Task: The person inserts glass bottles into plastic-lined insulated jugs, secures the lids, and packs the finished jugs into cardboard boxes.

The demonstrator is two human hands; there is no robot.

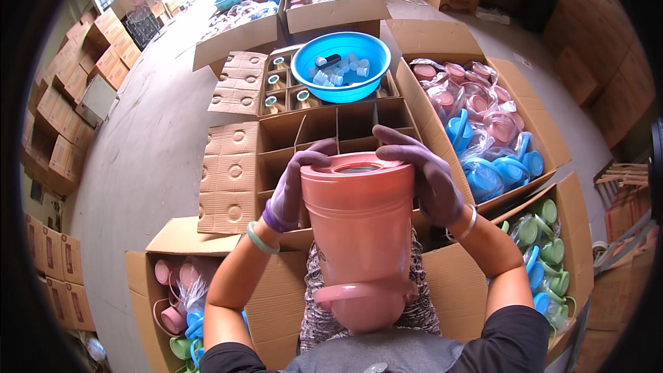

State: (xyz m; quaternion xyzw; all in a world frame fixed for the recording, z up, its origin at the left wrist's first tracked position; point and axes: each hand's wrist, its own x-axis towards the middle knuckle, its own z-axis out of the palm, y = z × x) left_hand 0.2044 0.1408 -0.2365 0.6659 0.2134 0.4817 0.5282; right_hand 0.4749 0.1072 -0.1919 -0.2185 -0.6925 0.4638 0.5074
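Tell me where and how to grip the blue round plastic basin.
Probably grip the basin by its rim, left and right, from above: it stands open side up, rim exposed, and holds small translucent plastic pieces that tilting could spill.

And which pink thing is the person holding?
The big pink container, between the purple-gloved left hand and right hand. It's out of the boxes; the other pink things are inside open cartons.

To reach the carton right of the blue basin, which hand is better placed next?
Right, likely: the right hand is nearer that carton; the left hand lies across the pink flask, which both touch.
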